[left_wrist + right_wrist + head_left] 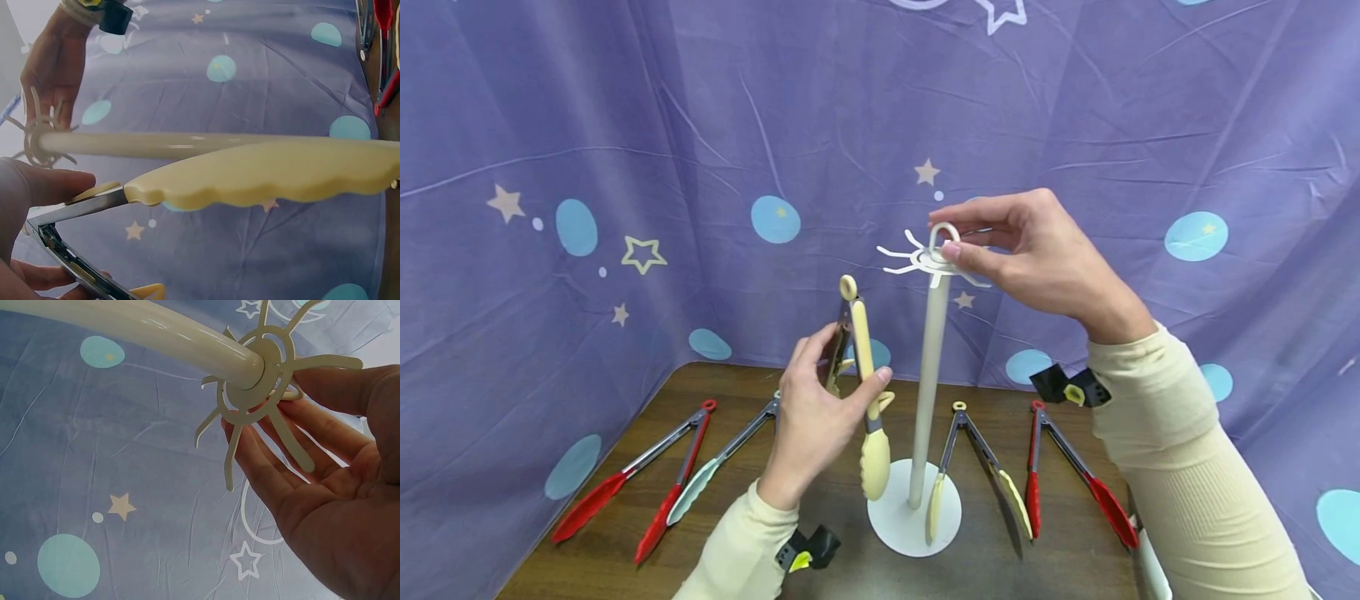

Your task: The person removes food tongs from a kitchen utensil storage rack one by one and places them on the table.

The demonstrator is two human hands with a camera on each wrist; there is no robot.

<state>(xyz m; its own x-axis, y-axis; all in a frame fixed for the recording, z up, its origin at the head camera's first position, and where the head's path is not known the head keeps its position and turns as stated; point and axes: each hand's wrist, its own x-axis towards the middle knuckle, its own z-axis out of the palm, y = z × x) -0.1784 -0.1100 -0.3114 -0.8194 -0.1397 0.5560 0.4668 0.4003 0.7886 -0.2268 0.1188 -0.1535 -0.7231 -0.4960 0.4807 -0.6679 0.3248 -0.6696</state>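
My left hand (816, 412) holds a pair of pale yellow tongs (874, 467) upright, ring end up, just left of a white utensil stand (929, 383). In the left wrist view, the thumb lies along one arm of the tongs (262, 174) and their scalloped head overlaps the pole. My right hand (1037, 258) pinches the loop (953, 229) on top of the stand between thumb and fingers. Several curved hooks (289, 444) spread out below that loop, with nothing hanging on them. The stand's round base (902, 533) sits on the table.
On the brown table (775, 550) lie red tongs (688, 467) and mint tongs (700, 482) at the left. Yellow tongs (1015, 500) overlap the base at the right, beside more red tongs (1105, 508). A purple patterned curtain (850, 108) hangs behind.
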